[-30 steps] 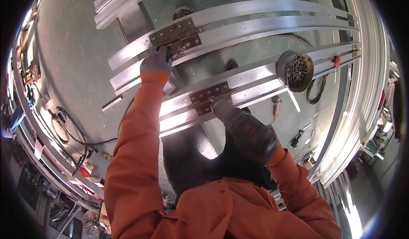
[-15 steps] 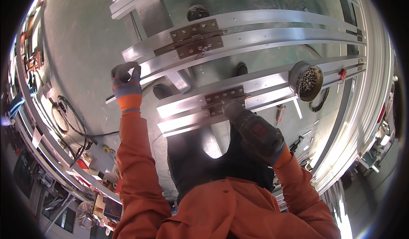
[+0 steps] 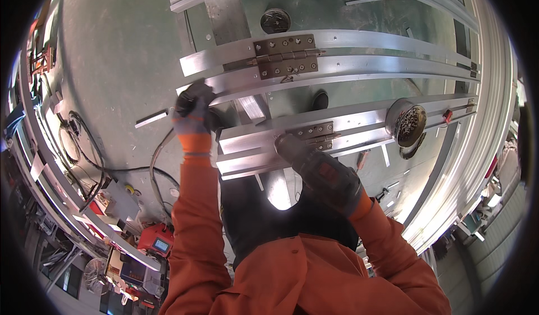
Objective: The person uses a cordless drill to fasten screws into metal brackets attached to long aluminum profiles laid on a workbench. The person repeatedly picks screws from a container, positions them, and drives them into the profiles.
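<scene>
My right hand [image 3: 352, 198] is wrapped round the grip of a dark cordless drill [image 3: 321, 168]. The drill's front end is over the nearer pair of aluminium profiles [image 3: 241, 141], just left of a brown hinge [image 3: 309, 131] that lies across them. My left hand [image 3: 193, 106], in a dark grey glove with an orange cuff, is at the left end of the middle profiles [image 3: 230, 85]. Its fingers are curled in, and whatever they hold is hidden. A second hinge [image 3: 286, 56], with its knuckle showing, bridges the middle profiles.
A round tin of screws [image 3: 409, 125] rests on the nearer profiles at right. Another round tin [image 3: 275, 21] lies beyond the middle ones. Black cables [image 3: 132, 170] cross the floor at left, near a red machine with a small screen [image 3: 156, 241]. Long profiles [image 3: 488, 90] line the right side.
The drill has moved left, off the near hinge to beside it. My left hand's fingers have gone from a loose ring to a tighter curl. The whole view has shifted somewhat.
</scene>
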A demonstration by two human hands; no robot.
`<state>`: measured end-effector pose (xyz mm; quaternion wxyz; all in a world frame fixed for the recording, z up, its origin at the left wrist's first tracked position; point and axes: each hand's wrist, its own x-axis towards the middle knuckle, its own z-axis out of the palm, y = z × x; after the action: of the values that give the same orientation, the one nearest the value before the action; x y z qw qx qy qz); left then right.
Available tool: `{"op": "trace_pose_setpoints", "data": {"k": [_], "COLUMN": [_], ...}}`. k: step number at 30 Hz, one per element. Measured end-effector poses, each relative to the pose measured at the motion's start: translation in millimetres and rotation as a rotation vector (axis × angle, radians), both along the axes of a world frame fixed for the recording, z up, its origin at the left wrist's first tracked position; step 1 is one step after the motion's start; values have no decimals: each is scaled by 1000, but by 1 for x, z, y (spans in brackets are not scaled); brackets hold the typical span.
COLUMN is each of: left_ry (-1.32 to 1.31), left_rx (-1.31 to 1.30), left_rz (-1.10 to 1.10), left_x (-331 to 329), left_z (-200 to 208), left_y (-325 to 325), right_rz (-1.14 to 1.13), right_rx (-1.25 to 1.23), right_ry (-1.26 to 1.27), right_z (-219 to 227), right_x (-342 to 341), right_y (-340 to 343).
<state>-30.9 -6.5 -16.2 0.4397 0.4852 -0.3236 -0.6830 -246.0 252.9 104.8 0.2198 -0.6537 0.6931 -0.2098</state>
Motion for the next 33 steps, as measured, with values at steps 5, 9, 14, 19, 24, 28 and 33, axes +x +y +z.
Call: {"op": "trace_pose_setpoints", "data": {"k": [5,9,14,19,24,28,33], "left_ry": [124,371,419,207,69,56,-88], "left_rx": [346,672,757,584,518,469,404], "left_rz": [-186,-114,-108,-250,-351,-400,-448], "left_x": [-31,-56,-69,-73,-73,-75,-77], "left_z": [19,25,32,38,32,27,16], "left_y": [50,60,57,48,28,20,16], "right_rz": [56,-90,-30,-49,46,81,94], "right_rx": [-9,170,20,230,227,238,212], "right_ry": [197,-328,-290,-328,-190,-32,-13], "right_z": [-6,21,19,6,8,-21,-25], "right_x": [3,-6,-15,-22,-31,-33,-33], "right_y": [-18,-74,-89,-75,-97,-70,-84]}}
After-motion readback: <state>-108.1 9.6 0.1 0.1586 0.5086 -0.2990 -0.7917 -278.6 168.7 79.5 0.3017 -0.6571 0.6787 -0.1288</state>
